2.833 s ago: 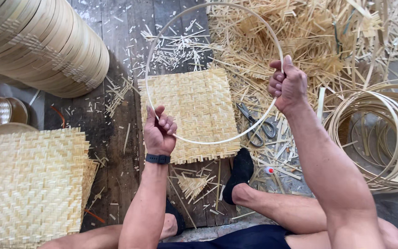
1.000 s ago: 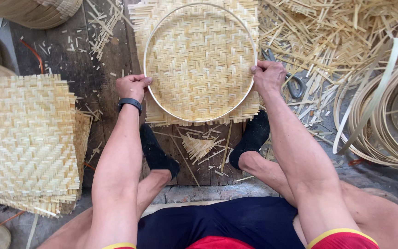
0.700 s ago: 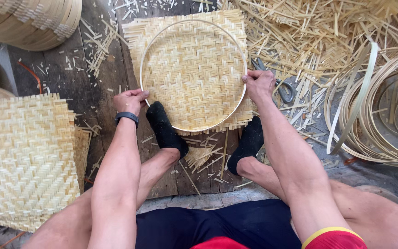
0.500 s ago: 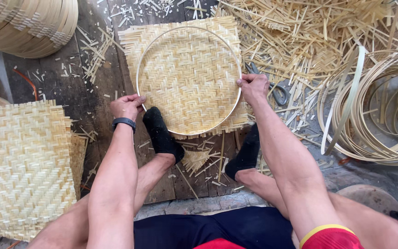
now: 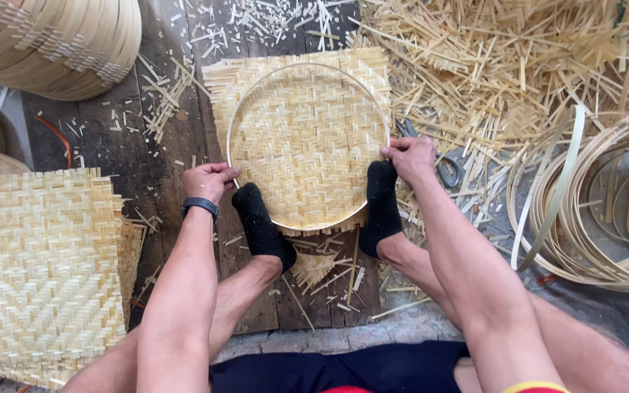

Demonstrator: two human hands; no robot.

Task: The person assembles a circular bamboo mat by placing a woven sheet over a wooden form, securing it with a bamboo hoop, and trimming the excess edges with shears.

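On the dark plank floor (image 5: 183,138) one pale square woven mat (image 5: 307,138) lies under one thin round hoop (image 5: 256,91), pinned at six o'clock by two black-socked feet (image 5: 260,225), the left hand (image 5: 209,180) pinching its eight-o'clock rim, the right hand (image 5: 410,156) its four-o'clock rim, both grips closed.

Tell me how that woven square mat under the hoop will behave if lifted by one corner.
The woven mat is thin split strips, so it probably sags and feels light. Its edges look frayed and unbound, so strips may slip loose. The hoop, both hands and both feet pin it now.
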